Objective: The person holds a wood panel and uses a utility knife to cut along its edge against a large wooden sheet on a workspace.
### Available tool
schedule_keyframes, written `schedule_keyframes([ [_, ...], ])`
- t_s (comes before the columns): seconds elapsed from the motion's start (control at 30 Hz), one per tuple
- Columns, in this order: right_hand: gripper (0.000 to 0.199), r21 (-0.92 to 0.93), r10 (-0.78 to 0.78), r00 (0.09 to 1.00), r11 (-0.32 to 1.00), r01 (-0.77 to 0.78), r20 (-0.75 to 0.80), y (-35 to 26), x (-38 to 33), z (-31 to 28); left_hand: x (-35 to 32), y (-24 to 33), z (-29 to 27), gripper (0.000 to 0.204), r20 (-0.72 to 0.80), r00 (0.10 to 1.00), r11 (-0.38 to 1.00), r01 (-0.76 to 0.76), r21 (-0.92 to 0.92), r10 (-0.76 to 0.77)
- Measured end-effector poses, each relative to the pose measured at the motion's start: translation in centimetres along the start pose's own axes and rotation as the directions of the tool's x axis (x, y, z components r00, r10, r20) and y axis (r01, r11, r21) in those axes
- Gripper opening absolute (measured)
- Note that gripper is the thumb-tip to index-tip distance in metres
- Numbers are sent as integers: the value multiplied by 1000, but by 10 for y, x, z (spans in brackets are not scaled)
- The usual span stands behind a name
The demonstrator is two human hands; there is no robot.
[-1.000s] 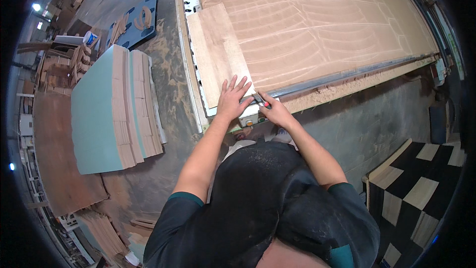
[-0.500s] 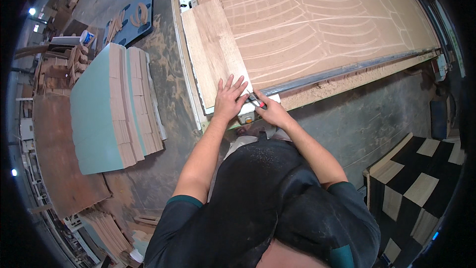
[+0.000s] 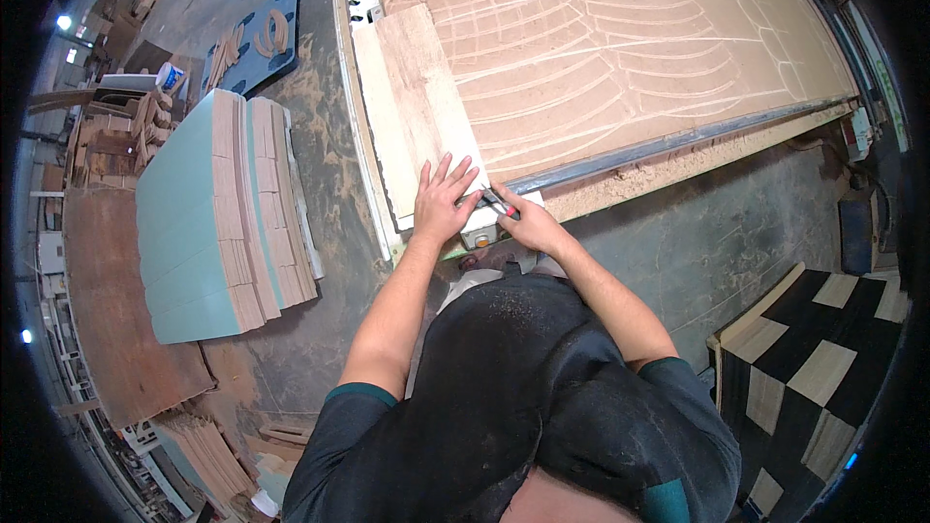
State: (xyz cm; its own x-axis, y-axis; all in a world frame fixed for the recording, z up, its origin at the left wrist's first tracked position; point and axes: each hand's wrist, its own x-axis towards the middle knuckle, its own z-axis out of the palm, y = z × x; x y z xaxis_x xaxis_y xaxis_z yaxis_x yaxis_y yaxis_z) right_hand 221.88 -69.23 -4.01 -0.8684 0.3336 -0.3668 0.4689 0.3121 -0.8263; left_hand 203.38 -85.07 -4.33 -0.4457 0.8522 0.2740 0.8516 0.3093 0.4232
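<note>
A long, light wood-grain board (image 3: pixel 412 102) lies along the left edge of the machine bed. My left hand (image 3: pixel 446 203) presses on its near end, palm down with the fingers spread. Close beside it, at the board's near right corner, my right hand (image 3: pixel 536 230) is closed around a slim grey-and-red utility knife (image 3: pixel 506 207). The knife's tip points toward the board's edge, by my left thumb; whether the blade touches the wood is too small to tell.
The bed carries a brown sheet (image 3: pixel 620 58) with carved curved grooves. A stack of green-faced panels (image 3: pixel 189 223) stands on the left, and a blue pallet (image 3: pixel 281 56) with curved wood pieces lies beyond. At right sits a black-and-beige checkered panel (image 3: pixel 804 358).
Both hands stay at the board's near end with almost no movement. The view has shifted slightly, and the knife stays in my right hand.
</note>
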Motion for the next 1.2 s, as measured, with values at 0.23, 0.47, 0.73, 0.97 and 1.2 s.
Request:
schedule_keyframes([
  [0.23,79,19,17,1000,1000,-18,13,-6,-3,-5,-2,1,-1,47,-8,1000,1000,7,2,-7],
  [0.47,80,20,-21,1000,1000,21,-11,2,0,-1,0,1,-4,48,2,1000,1000,13,2,-13],
  [0.73,81,4,28,1000,1000,-28,14,-7,-3,-3,1,-3,-3,47,26,999,999,30,14,-31],
  [0.97,79,51,2,1000,999,-2,1,-7,-6,-3,1,-1,-4,45,7,999,999,47,-23,-47],
  [1.2,74,187,17,1000,982,-20,21,-14,-7,-12,-6,-3,-3,44,-20,996,996,81,-48,-82],
])
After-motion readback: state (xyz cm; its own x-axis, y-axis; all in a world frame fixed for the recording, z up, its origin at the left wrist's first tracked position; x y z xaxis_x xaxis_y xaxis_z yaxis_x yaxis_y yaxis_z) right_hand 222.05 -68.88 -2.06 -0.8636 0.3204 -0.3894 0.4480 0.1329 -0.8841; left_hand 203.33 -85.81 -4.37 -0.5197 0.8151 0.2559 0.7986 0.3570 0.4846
